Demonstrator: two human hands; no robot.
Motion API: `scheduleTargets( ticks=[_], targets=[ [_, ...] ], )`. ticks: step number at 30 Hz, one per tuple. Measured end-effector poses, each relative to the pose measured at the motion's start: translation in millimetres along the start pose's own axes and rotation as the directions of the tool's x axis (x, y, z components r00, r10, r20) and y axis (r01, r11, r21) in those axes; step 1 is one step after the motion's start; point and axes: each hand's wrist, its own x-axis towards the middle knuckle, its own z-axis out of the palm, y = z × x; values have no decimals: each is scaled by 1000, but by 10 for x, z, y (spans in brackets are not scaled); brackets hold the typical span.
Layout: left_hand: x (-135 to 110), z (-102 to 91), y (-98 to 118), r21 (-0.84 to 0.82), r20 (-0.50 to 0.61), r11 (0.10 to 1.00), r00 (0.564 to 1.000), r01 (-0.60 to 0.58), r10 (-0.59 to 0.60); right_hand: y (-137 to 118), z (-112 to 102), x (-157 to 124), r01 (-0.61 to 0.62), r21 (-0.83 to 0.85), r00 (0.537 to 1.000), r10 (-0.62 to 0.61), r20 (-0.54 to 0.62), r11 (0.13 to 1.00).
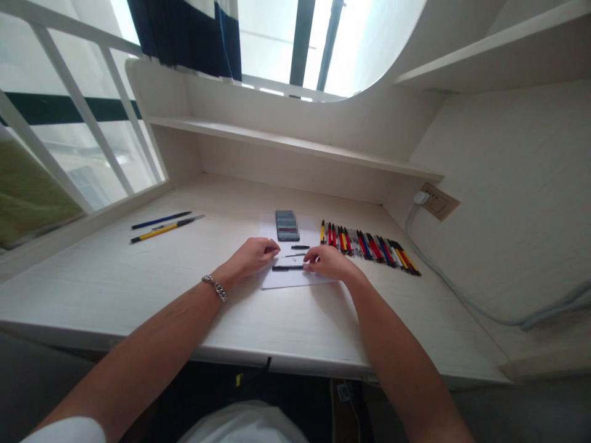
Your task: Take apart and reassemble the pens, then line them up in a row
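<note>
Black barrel point(287, 268) (any lettering illegible) touches the right hand point(330, 261).

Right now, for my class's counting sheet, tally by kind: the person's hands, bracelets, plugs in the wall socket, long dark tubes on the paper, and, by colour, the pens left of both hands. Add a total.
Hands: 2 (left hand, right hand)
Bracelet: 1
White plug: 1
Dark tube: 1
Blue pen: 1
Yellow pen: 1
Total: 7

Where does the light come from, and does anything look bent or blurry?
Head view: light apparently from the window, washed out white; head view: railing stretched, perhaps lens distortion; head view: small parts on the paper too soft for detail.
</note>
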Motion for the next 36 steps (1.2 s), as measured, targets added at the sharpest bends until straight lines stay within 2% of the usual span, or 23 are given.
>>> scheduleTargets(
  ticks=[5,9,12,14,18,22,25,28,32,36],
  targets=[
    [-31,2,99,-73,87,997,995,-36,42,-90,71,9,53,-18,998,-53,-41,998],
    [-54,31,142,-162,152,984,983,-80,105,-196,80,15,120,136,983,-99,-153,983],
    [-51,40,144,-129,125,986,985,-103,120,-256,91,37,147,246,974,-97,-205,958],
    [-41,28,139,-101,65,990,992,-97,104,-257,118,61,115,265,977,-61,-203,957],
    [-23,-7,140,-119,-18,991,998,-64,62,-219,226,101,44,130,982,-19,-190,990],
    [-20,-14,166,-145,-27,987,998,-63,59,-250,348,117,-30,-68,985,18,-172,997],
    [-21,-8,174,-140,-23,988,997,-70,67,-277,382,130,-67,-114,984,47,-173,991],
    [-21,8,147,-170,-17,983,998,-62,60,-255,323,132,-24,-7,976,21,-217,1000],
    [-21,42,85,-164,15,983,996,-82,85,-230,159,93,95,221,928,-6,-374,971],
    [-26,65,62,-148,24,984,994,-98,103,-283,94,51,158,302,902,-13,-431,940]
  ],
)
